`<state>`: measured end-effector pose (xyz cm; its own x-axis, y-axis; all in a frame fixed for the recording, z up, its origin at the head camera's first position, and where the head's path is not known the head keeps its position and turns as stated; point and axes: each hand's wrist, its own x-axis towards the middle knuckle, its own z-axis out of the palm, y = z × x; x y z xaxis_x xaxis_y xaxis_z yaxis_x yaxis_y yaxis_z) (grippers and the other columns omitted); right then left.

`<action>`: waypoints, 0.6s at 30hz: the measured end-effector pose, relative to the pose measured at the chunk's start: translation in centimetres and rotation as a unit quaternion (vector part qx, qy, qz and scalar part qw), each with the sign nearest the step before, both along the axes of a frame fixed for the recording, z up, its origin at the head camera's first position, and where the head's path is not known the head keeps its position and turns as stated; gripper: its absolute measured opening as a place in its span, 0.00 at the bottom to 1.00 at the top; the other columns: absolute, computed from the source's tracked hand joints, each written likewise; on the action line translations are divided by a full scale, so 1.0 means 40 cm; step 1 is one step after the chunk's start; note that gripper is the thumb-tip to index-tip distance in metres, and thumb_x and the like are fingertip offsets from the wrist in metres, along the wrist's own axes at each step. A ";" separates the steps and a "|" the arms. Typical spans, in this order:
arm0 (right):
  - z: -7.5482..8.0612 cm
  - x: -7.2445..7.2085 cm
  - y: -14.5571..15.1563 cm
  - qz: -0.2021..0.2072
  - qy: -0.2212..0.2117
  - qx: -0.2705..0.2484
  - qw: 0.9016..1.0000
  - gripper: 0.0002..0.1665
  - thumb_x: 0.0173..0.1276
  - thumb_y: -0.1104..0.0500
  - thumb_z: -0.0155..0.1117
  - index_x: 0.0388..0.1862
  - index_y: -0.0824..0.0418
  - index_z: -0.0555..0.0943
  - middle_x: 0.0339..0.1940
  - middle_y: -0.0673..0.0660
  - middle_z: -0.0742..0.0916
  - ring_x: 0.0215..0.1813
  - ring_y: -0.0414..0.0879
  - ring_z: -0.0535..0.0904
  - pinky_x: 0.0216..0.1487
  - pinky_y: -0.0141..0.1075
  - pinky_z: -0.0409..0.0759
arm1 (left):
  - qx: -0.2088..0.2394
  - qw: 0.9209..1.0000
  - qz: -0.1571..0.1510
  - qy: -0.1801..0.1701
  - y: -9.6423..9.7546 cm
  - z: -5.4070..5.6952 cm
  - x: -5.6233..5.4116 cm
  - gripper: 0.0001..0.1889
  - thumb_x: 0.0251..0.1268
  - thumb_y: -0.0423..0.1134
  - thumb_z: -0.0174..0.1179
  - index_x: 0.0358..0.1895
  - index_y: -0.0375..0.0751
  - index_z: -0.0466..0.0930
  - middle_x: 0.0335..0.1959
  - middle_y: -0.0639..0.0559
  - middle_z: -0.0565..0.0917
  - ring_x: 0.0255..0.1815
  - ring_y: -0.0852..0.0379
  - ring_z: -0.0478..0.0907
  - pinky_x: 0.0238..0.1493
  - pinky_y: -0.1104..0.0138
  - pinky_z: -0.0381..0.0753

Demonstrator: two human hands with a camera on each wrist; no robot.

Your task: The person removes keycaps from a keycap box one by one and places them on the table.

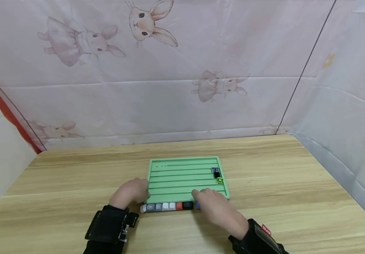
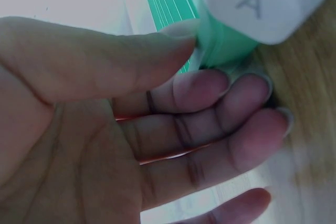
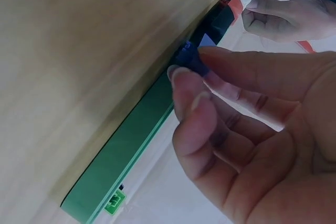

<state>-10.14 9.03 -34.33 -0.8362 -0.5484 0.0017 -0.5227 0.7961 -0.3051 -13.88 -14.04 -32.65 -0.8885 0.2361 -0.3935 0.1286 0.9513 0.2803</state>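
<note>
A light-green ridged tray [image 1: 182,191] lies on the table. Along its near side runs a row of keycaps [image 1: 165,206] in grey, white, red and black; a white one marked A [image 2: 252,4] is at the left end. My left hand [image 1: 132,192] holds the tray's near left corner, thumb against the edge and fingers curled beside it. My right hand [image 1: 218,208] pinches a dark blue keycap [image 3: 189,57] between thumb and fingertips, at the right end of the row against the tray's front wall. The fingers hide most of that keycap in the head view.
Inside the tray, near its right edge, sit a grey-blue keycap [image 1: 214,170], a black keycap [image 1: 217,175] and a yellow-green keycap [image 1: 220,180]. The wooden table [image 1: 280,176] meets a rabbit-printed curtain [image 1: 157,106] at the back.
</note>
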 end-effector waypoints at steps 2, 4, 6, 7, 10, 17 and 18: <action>0.000 0.001 0.000 0.000 -0.001 0.001 1.000 0.16 0.52 0.78 0.57 0.37 0.64 0.78 0.24 0.54 0.81 0.21 0.39 0.68 0.17 0.29 0.65 | -0.001 1.000 0.000 -0.001 0.000 0.000 -0.001 0.08 0.63 0.30 0.53 0.26 0.35 0.70 0.18 0.49 0.65 0.19 0.55 0.62 0.23 0.67 0.61; 0.000 0.001 0.001 0.001 0.000 0.000 1.000 0.16 0.52 0.78 0.57 0.37 0.63 0.78 0.24 0.54 0.81 0.21 0.39 0.67 0.17 0.29 0.65 | -0.002 1.000 0.000 -0.002 0.001 0.000 -0.001 0.07 0.63 0.30 0.53 0.26 0.35 0.70 0.18 0.49 0.65 0.19 0.55 0.62 0.23 0.67 0.61; 0.000 0.001 0.002 0.001 0.000 -0.001 1.000 0.16 0.52 0.78 0.56 0.37 0.64 0.78 0.24 0.54 0.81 0.20 0.39 0.67 0.17 0.29 0.64 | -0.002 1.000 0.001 -0.002 0.001 0.001 0.000 0.07 0.63 0.30 0.53 0.26 0.35 0.70 0.18 0.49 0.65 0.19 0.55 0.63 0.23 0.66 0.61; 0.000 0.002 0.002 0.001 0.000 -0.001 1.000 0.16 0.52 0.78 0.56 0.37 0.64 0.78 0.23 0.54 0.81 0.20 0.39 0.67 0.16 0.29 0.64 | -0.002 1.000 0.001 -0.002 0.001 0.001 0.000 0.08 0.63 0.30 0.53 0.26 0.35 0.70 0.18 0.49 0.65 0.19 0.55 0.63 0.23 0.66 0.61; 0.000 0.002 0.003 0.001 0.002 -0.003 1.000 0.16 0.51 0.79 0.56 0.36 0.64 0.77 0.22 0.54 0.79 0.19 0.39 0.66 0.16 0.28 0.63 | -0.003 1.000 0.003 -0.001 0.001 0.000 0.000 0.07 0.63 0.30 0.53 0.26 0.35 0.70 0.18 0.49 0.65 0.19 0.55 0.63 0.23 0.66 0.61; 0.000 0.003 0.002 -0.001 0.003 0.002 1.000 0.16 0.50 0.79 0.56 0.37 0.65 0.77 0.21 0.54 0.78 0.19 0.39 0.66 0.16 0.29 0.63 | -0.004 1.000 0.005 -0.001 0.001 -0.001 -0.001 0.08 0.63 0.30 0.53 0.26 0.35 0.70 0.17 0.50 0.65 0.19 0.55 0.62 0.22 0.67 0.61; -0.001 0.002 0.001 -0.002 0.002 0.003 1.000 0.16 0.50 0.79 0.56 0.37 0.65 0.77 0.21 0.54 0.78 0.19 0.39 0.66 0.16 0.29 0.63 | -0.004 1.000 0.004 -0.001 0.001 -0.001 -0.001 0.08 0.63 0.30 0.53 0.26 0.35 0.70 0.17 0.50 0.64 0.19 0.56 0.62 0.22 0.67 0.61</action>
